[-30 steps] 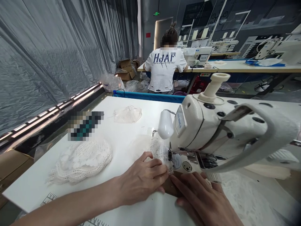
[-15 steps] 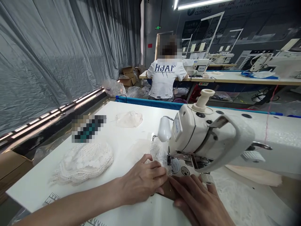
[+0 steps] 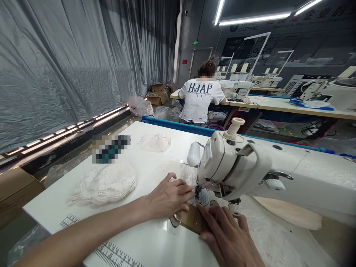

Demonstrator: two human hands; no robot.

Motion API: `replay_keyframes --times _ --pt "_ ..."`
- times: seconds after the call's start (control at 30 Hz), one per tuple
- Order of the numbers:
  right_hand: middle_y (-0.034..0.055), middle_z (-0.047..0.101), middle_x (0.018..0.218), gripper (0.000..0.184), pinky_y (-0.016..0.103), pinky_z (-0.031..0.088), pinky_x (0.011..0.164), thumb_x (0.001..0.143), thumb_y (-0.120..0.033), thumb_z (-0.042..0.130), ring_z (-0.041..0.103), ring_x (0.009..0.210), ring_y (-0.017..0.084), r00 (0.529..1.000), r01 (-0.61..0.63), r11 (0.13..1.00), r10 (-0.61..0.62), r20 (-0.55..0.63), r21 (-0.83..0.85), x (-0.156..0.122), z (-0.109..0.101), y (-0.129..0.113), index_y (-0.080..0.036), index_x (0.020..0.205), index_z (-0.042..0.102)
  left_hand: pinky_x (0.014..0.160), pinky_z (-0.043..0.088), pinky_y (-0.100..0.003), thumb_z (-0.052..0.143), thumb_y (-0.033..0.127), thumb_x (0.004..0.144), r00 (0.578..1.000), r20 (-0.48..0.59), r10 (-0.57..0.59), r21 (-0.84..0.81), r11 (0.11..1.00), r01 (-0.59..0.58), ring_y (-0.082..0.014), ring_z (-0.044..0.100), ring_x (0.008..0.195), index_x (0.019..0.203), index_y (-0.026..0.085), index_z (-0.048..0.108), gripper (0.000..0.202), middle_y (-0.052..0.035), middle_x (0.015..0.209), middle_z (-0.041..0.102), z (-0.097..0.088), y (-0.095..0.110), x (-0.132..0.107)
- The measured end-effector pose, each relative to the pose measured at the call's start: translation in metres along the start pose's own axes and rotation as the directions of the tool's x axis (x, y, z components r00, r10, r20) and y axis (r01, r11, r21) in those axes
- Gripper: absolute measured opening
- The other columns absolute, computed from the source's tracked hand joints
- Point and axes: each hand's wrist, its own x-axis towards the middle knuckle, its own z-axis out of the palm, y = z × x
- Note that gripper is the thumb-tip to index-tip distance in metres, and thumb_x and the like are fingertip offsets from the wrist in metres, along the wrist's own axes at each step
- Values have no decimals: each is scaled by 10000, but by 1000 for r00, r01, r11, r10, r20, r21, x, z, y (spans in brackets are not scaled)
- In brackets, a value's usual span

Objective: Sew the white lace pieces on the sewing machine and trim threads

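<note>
A white sewing machine (image 3: 222, 159) stands before me, its presser foot and needle area just ahead of my fingers. Under the left hand, a strip of white lace (image 3: 187, 172) runs beside the needle. My left hand (image 3: 169, 196) presses on this lace with its fingers bent and close together; its fingertips partly hide the fabric. My right hand (image 3: 228, 233) lies on the machine bed, fingers stretched out, index fingertip near the presser foot. Between both hands shows a brown flat plate (image 3: 191, 218), which the right fingers touch. Any cloth edge under the right fingers is hidden.
A pile of white lace pieces (image 3: 105, 183) lies left on the white table (image 3: 150, 241). Farther back is a sheer pale piece (image 3: 156, 143). Peach fabric (image 3: 289, 213) lies right, under the machine arm. A person (image 3: 198, 98) sits ahead at another table.
The view has shifted, so the machine appears lower and farther left. My left fingers have drawn back slightly, and more of the brown plate shows between my hands.
</note>
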Motion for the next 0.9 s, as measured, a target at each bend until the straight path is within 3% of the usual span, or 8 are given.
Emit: replay_keyframes --times 0.17,0.27,0.43,0.63,0.77,0.9 --pt "77 654 955 387 363 343 763 945 -376 438 593 811 194 999 19 1000 -19 -34 -4 3 -3 -3 -144 1242 524 869 300 -361 445 326 943 999 13 -31 11 999 31 -177 525 1009 1120 163 501 247 -46 1104 614 0 1 1" --pt "87 651 938 402 358 339 757 963 -363 394 591 800 193 998 34 999 -34 -50 -3 5 -7 -5 -118 1263 499 819 328 -346 459 335 933 999 18 -42 6 999 42 -187 532 957 1066 141 523 244 -51 1052 617 -3 16 -3" --pt "67 659 950 346 360 330 774 947 -375 420 587 832 198 1000 24 998 -23 -13 63 7 -14 -8 -186 1219 523 806 365 -326 500 404 903 995 86 -40 -62 997 46 -173 559 848 1013 132 539 296 -39 923 620 -17 42 -15" --pt "58 663 954 243 361 329 788 929 -314 451 595 816 187 999 -46 996 46 -4 77 2 -13 -5 -202 1102 579 949 318 -357 461 360 930 999 51 4 -75 997 0 -158 574 935 998 143 562 248 -57 1059 606 -15 22 -11" --pt "74 657 992 286 362 334 780 944 -362 424 589 846 203 998 -34 992 40 -46 124 5 -18 -7 -201 1122 579 991 291 -356 457 356 934 995 64 80 -114 991 -72 -150 575 965 972 152 572 237 -44 1031 618 -15 28 -15" --pt "40 672 911 308 366 319 783 960 -373 394 581 801 192 993 -63 978 82 -88 199 8 -29 -12 -225 850 641 990 296 -341 473 396 922 993 67 100 -161 983 -88 -152 573 980 944 168 575 251 -44 1016 636 -22 43 -26"
